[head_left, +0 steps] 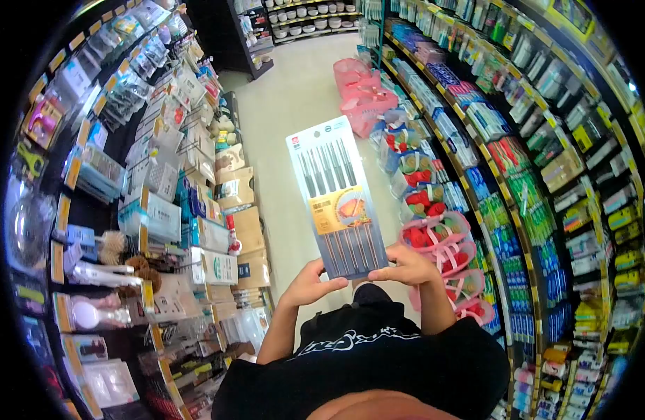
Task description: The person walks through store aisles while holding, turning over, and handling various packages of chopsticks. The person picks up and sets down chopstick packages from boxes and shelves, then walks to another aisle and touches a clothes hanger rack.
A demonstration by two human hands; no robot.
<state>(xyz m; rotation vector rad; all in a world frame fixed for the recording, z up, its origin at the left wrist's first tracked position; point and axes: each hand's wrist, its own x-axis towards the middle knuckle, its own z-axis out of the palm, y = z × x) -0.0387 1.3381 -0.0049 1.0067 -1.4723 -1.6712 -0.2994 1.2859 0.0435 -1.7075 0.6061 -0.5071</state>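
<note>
A flat blister pack (336,203) of several chopstick-like sticks is held up in front of my chest, over the aisle floor. Its card is white at the top, orange in the middle and dark grey at the bottom. My left hand (314,283) grips the lower left corner, thumb on the front. At the lower right corner my right hand (405,266) holds the same pack, its thumb also across the front. The fingers behind the card are hidden.
Packed shelves (144,210) line the left side and more shelves (476,150) the right. Pink baskets (368,101) stand on the floor ahead at the right, with pink bags (448,255) of red items nearer. Bowls (301,30) fill a far rack.
</note>
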